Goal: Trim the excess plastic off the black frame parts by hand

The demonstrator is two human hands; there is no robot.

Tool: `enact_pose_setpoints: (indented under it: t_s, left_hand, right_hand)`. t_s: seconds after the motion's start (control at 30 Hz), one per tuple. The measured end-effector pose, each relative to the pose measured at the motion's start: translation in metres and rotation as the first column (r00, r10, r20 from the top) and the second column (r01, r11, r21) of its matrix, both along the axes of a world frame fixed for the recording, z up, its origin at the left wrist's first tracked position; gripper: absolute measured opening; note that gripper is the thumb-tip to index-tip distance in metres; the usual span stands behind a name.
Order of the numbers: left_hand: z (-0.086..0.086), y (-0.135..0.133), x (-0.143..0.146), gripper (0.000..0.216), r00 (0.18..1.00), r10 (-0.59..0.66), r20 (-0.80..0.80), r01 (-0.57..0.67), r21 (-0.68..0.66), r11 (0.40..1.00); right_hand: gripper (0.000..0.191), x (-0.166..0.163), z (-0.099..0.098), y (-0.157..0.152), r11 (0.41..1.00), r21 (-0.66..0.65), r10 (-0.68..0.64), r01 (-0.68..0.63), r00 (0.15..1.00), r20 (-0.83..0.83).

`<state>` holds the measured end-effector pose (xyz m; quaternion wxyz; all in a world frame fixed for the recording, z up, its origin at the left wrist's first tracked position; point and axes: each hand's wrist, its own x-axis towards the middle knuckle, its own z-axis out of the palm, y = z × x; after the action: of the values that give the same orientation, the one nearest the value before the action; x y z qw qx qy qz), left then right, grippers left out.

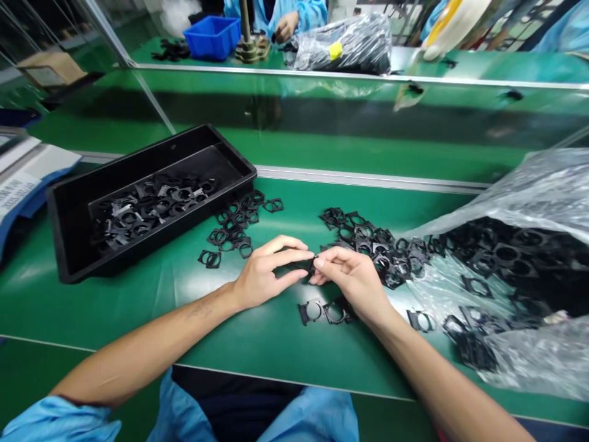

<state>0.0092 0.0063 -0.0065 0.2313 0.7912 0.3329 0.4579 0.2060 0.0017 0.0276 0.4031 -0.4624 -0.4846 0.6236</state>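
Head view looks down on a green worktop [230, 334], with two bare forearms reaching in from the near edge. The right hand [352, 282] is closed in a pinch on a small black plastic frame [313, 267], which sits mostly hidden by the fingers, just above the middle of the worktop. The left hand [269, 273] comes in from the left with its fingers curved, and its fingertips [308, 255] are right at that same frame; whether they grip it or only touch it cannot be told. Two loose frames [322, 312] with round holes lie on the worktop just near of the right hand. A heap of black frames [372, 245] spreads just beyond the hands and toward the right, running up to a clear plastic bag [538, 184] that lies open at the right, full of more frames [510, 258]. A smaller group of frames [232, 230] lies far of the left hand, beside a black plastic tray [138, 150] holding a jumble of frames [151, 205]. Blue sleeves [59, 417] show at the near edge. Beyond a metal rail [368, 178], a co-worker's hand [286, 26] is near a blue crate [212, 37] and a bulging plastic bag [340, 46].
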Motion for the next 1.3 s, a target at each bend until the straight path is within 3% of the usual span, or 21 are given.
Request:
enact_pose_setpoints:
  t_s: [0.83,1.3]
  left_hand:
    - [0.0012,-0.0019,0.0017,0.027,0.999,-0.030,0.032,0.031,-0.055,0.998]
    - [-0.0016,-0.0011,0.0017,0.031,0.997,-0.047,0.061,0.047,0.003,0.999]
  right_hand:
    - [0.040,0.0009,0.0011,0.0009,0.999,-0.049,0.021,-0.023,0.999,-0.035]
    - [0.041,0.0005,-0.0003,-0.0003,0.999,-0.052,0.012,-0.014,0.999,-0.041]
